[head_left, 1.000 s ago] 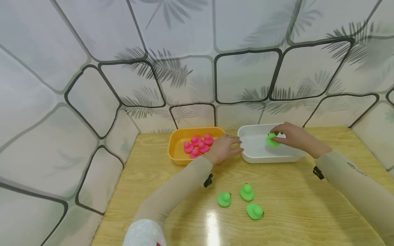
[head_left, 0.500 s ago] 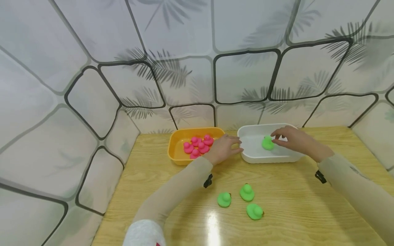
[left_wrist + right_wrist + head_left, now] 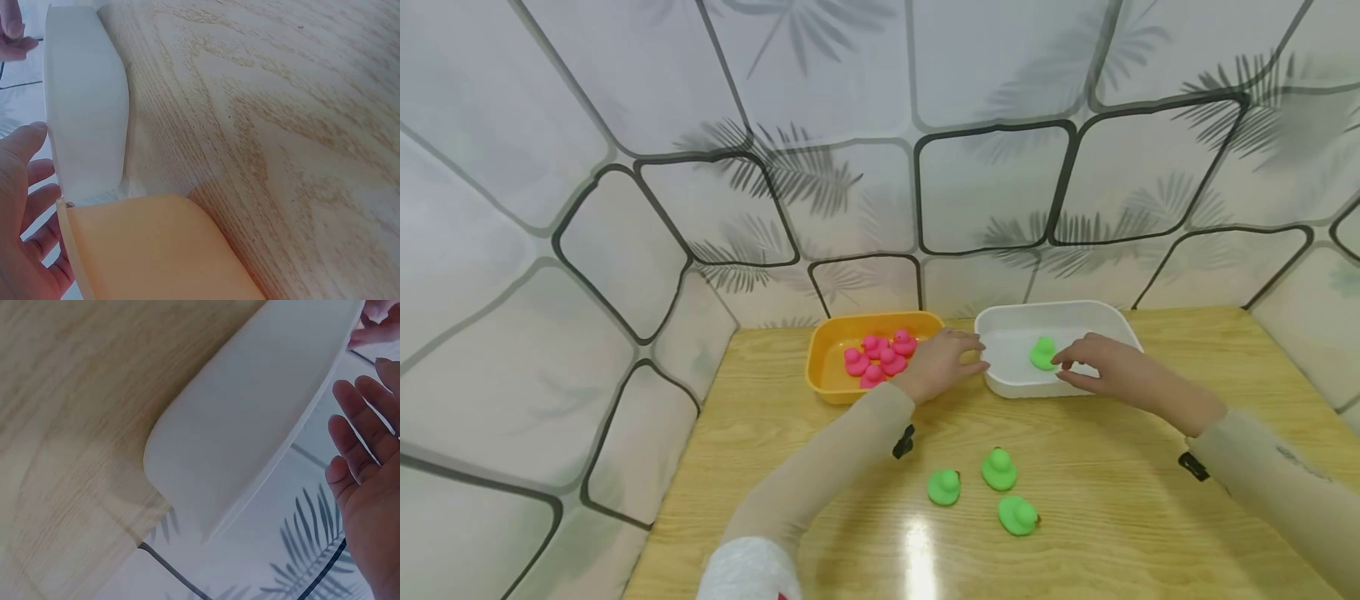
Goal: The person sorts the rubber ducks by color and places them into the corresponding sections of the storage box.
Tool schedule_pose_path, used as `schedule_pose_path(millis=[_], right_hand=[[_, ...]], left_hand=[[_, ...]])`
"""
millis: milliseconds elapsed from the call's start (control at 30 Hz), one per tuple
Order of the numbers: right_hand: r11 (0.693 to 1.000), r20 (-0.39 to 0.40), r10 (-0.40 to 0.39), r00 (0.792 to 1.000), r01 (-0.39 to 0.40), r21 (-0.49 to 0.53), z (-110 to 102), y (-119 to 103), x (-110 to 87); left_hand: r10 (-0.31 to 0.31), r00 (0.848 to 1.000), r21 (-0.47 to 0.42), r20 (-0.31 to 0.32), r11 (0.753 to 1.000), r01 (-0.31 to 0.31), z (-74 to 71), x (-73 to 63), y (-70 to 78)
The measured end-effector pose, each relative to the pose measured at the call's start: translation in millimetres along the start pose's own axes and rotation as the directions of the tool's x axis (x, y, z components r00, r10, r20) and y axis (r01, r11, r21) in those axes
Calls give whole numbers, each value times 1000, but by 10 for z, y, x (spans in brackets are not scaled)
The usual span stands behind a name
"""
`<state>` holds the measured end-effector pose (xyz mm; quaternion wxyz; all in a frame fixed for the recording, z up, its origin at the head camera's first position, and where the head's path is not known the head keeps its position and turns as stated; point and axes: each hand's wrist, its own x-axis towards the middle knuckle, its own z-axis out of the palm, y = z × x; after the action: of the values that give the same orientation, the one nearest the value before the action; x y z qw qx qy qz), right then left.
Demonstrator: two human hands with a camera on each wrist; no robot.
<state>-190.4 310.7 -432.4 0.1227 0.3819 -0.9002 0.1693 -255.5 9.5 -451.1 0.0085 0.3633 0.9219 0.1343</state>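
A green rubber duck (image 3: 1042, 353) sits inside the white tray (image 3: 1009, 329). Beside it, over the tray, hovers my right hand (image 3: 1116, 373), empty, with its fingertips close to the duck. In the right wrist view the fingers are loosely extended above the tray rim. My left hand (image 3: 938, 364) reaches over the right end of the orange tray (image 3: 822, 371), and its fingertips touch the white tray's left rim. In the left wrist view its fingers are relaxed along that rim. Several pink rubber ducks (image 3: 891, 361) lie in the orange tray, partly hidden by the left hand.
Three more green ducks stand on the wooden table (image 3: 820, 467) near the front: one duck (image 3: 999, 470) at the back, a second duck (image 3: 944, 487) to the left, a third duck (image 3: 1019, 516) nearest. A patterned wall covering (image 3: 992, 192) rises directly behind the trays.
My right hand has let go of the green duck, which now stands in the white tray, and has drawn back toward the front right. My left hand has stayed at the tray rim.
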Motion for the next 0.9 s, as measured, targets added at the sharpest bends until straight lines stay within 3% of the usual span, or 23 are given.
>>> schedule_pose_path(millis=[167,467,900], right_hand=[[1000,-5,0,1000,0,8,50,-134,-96],[993,-47,-87,995,90,78,140,-341,-225],[980,45,-152,987,144,139,330,-642,-296]], left_hand=[[-2,1000,-12,10,1000,3,-9,-6,2],[-9,1000,-24,27,1000,9,-15,-11,5],[5,1000,-20,16,1000,-5,15,7,-19]])
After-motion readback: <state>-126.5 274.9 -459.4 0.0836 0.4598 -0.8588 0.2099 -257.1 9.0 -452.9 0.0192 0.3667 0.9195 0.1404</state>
